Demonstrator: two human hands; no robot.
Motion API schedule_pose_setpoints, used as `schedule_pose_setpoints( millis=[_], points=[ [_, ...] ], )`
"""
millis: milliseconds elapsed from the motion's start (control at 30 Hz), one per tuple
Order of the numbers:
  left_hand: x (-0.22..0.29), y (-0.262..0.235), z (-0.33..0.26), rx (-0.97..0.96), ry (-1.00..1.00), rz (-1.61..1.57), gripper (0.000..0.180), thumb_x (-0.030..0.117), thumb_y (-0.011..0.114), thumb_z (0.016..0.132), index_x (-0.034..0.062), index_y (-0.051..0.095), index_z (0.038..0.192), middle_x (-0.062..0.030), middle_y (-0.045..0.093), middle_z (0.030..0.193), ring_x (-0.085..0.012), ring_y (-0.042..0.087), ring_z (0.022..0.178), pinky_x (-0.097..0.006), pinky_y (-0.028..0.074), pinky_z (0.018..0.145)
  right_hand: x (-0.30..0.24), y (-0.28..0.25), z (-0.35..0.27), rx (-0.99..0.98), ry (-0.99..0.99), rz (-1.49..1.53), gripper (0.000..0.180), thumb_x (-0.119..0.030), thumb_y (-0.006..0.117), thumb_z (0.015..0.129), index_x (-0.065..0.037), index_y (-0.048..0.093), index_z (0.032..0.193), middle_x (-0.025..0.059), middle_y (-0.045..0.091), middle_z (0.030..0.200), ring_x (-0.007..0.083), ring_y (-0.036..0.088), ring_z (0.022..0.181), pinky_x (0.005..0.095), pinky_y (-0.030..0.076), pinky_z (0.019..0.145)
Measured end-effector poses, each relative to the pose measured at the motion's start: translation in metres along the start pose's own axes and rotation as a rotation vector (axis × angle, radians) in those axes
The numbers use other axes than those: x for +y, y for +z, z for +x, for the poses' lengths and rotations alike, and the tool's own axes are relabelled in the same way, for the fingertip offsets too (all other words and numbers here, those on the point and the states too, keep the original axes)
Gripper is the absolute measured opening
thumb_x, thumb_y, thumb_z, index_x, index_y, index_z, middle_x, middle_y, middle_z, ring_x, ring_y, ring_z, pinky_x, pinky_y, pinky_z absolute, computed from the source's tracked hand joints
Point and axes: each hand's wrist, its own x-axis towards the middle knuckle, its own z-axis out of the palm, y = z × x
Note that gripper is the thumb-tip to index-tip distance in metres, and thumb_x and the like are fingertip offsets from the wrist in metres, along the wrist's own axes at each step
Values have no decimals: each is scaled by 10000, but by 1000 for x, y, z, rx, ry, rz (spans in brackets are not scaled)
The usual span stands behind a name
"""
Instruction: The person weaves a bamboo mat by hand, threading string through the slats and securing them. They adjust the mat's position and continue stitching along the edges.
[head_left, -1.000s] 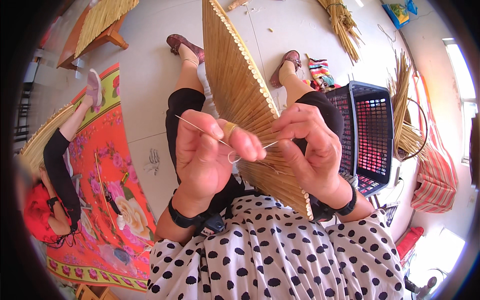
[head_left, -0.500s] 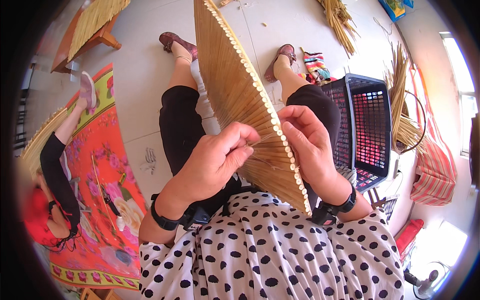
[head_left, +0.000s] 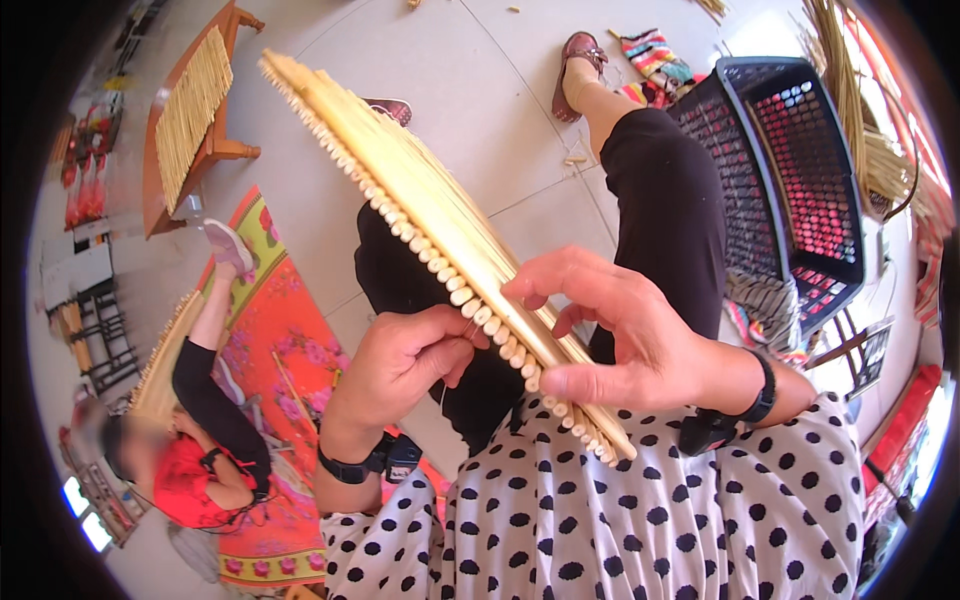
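Note:
A stiff panel of straw-coloured stalks (head_left: 425, 200) slants across my lap, tilted so that a row of pale round cut ends runs along its near-left edge. My right hand (head_left: 640, 345) grips its lower part, thumb against the cut ends and fingers over the top face. Beside that edge, my left hand (head_left: 400, 365) is closed in a pinch, thumb against forefinger, touching the row of ends. A fine thread shows faintly at its fingertips; the rest of it is too thin to follow.
A dark plastic basket (head_left: 735, 170) stands by my right knee, with stalk bundles (head_left: 880, 160) behind it. At left, another person (head_left: 205, 480) in red sits on a floral mat (head_left: 275, 330) holding a similar panel. A wooden bench (head_left: 210, 150) bears more stalks.
The panel has turned over toward the left, showing its other face. My right hand has shifted from the edge to grasp across the panel; my left hand stays pinched, now on the cut-end side.

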Motion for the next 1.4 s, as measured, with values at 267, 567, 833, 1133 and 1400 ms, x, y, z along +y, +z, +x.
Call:
schedule_pose_setpoints(
  millis=[267, 567, 833, 1133, 1400],
  points=[
    [-22, 6, -14, 117, 41, -84, 122, 38, 589, 905, -37, 655, 974, -78, 653, 791, -125, 621, 616, -248, 499, 562, 16, -3, -6, -64, -180, -17, 720, -314, 814, 708, 45, 510, 1252, 197, 521, 1172, 318, 568, 1044, 368, 492, 870],
    [-16, 18, -35, 282, -122, 46, 300, 205, 652, 879, -28, 664, 1068, -116, 691, 1030, -226, 661, 952, -302, 483, 819, 26, -11, -8, -130, -255, 64, 724, -277, 794, 706, 87, 490, 1253, 219, 477, 1217, 342, 539, 1084, 375, 472, 918],
    [2, 45, -28, 349, -222, -87, 243, 100, 524, 939, -49, 610, 1111, -71, 659, 909, -127, 623, 808, -256, 487, 707, 26, -29, -22, -118, -251, 97, 659, -276, 754, 753, 96, 494, 1230, 233, 498, 1189, 353, 549, 1072, 374, 481, 901],
    [19, 79, 39, 417, -218, -298, 172, 83, 458, 976, -3, 563, 1081, -41, 610, 810, -107, 576, 661, -234, 485, 610, 15, -45, -22, 152, -124, -172, 500, -280, 699, 748, 101, 555, 1037, 268, 563, 970, 412, 602, 887, 436, 506, 799],
    [30, 68, 43, 421, -88, 230, 161, 118, 490, 975, 6, 605, 962, -21, 581, 682, -98, 567, 604, -225, 477, 589, 1, -49, -24, 246, -53, -346, 353, -227, 656, 703, 95, 602, 837, 275, 611, 831, 416, 627, 799, 444, 517, 762]
  ],
)
